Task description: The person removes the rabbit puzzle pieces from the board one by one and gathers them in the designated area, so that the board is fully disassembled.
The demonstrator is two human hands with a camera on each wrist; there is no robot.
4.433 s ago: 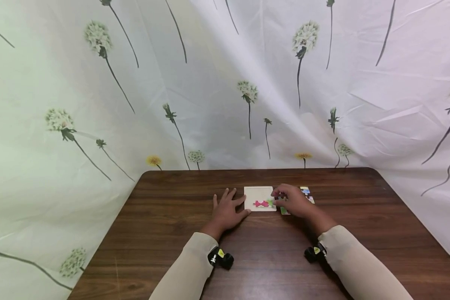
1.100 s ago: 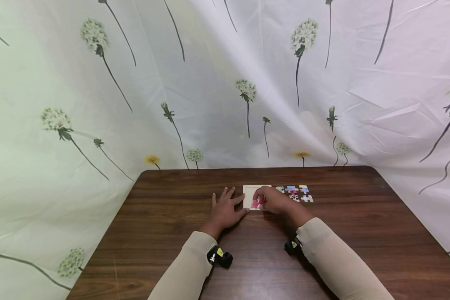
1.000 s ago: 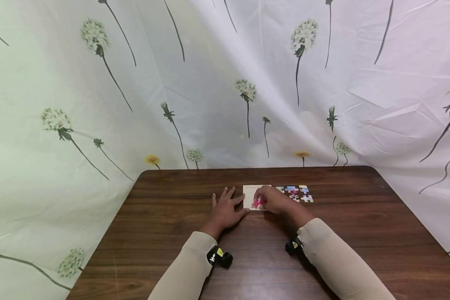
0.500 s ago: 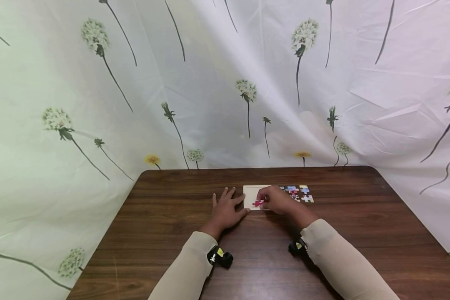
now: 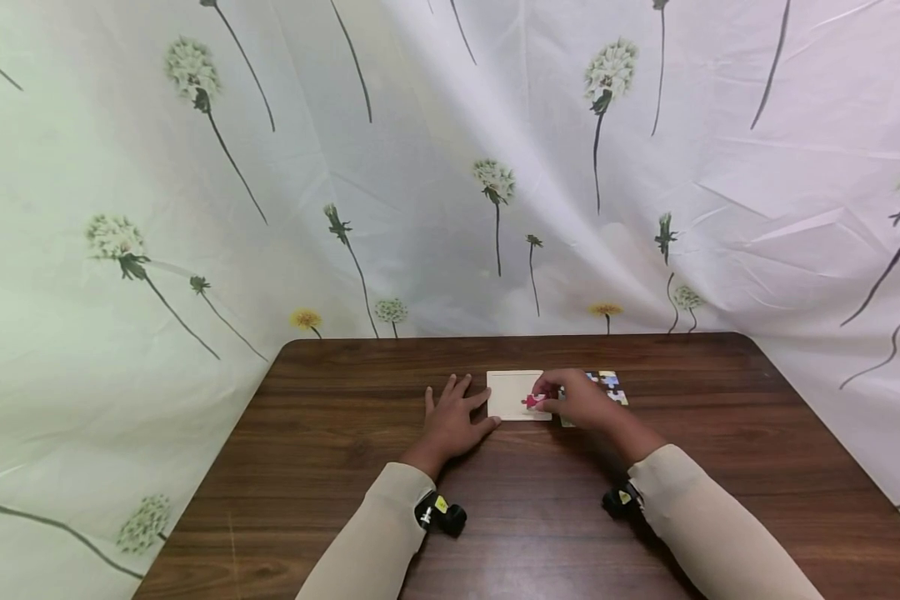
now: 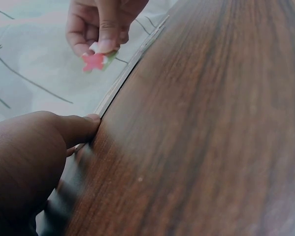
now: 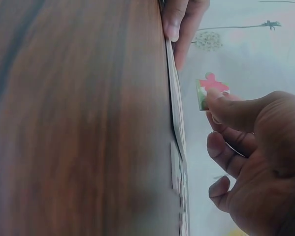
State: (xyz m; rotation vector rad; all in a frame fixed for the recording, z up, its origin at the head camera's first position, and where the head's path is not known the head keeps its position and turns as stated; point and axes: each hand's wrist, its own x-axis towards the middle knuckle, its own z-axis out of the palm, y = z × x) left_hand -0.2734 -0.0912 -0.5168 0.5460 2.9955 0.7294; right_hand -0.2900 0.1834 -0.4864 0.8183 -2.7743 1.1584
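A pink puzzle piece [image 5: 532,402] with green and white parts is pinched between the thumb and fingers of my right hand [image 5: 587,402]. In the right wrist view the puzzle piece [image 7: 212,84] is held up off the surface, its pink knob pointing up. It hangs over the right part of a shallow cream puzzle tray [image 5: 504,395]. My left hand [image 5: 452,423] lies with fingers spread on the table, its thumb and index fingertip touching the tray's left edge. In the left wrist view, the left thumb [image 6: 78,129] presses at the tray's side.
Several other puzzle pieces [image 5: 612,385] lie to the right of the tray, partly hidden by the right hand. All sits on a dark wooden table [image 5: 525,500], near its far edge. A white curtain [image 5: 420,167] printed with dandelions hangs behind.
My right hand has lifted pink puzzle material from the tray's lower part and moved right with the piece. The left hand has stayed at the tray's left edge.
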